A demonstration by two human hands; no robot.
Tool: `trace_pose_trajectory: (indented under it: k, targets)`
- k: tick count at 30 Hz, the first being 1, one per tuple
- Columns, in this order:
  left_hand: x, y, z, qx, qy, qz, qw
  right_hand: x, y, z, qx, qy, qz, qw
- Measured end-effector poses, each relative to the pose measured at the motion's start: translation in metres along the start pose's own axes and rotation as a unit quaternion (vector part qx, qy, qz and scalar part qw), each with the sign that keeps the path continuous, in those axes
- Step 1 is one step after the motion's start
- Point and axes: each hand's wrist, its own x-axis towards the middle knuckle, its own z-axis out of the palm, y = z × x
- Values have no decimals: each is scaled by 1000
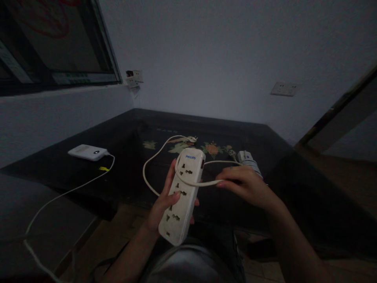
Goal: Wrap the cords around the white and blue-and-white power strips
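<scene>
A white PHILIPS power strip (182, 204) is tilted in front of me above the near edge of the dark table. My left hand (166, 202) wraps around it, thumb on its socket face and fingertips showing at the far side. The white cord (203, 184) crosses the face of the strip. My right hand (246, 184) pinches this cord to the right of the strip. From there the cord loops behind and left of the strip, and its plug (193, 139) lies on the table beyond.
The dark table (235, 135) has painted flowers. A second power strip (246, 157) wound with its cord lies right. A white device (88, 152) with a trailing cable and a yellow tag (104, 169) lies left. Wall sockets (284, 89) are on the wall behind, with a window at upper left.
</scene>
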Motion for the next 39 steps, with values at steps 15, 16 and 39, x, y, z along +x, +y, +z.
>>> trace_pose_trajectory:
  k: [15, 16, 39]
  targets:
    - [-1, -7, -16, 107, 32, 33, 993, -2, 4, -14, -5, 35, -2, 999]
    - [-1, -7, -19, 121, 30, 28, 992, -3, 5, -14, -2, 29, 2, 1000]
    - [7, -17, -20, 450, 146, 150, 868, 22, -41, 31, -191, -93, 33, 977]
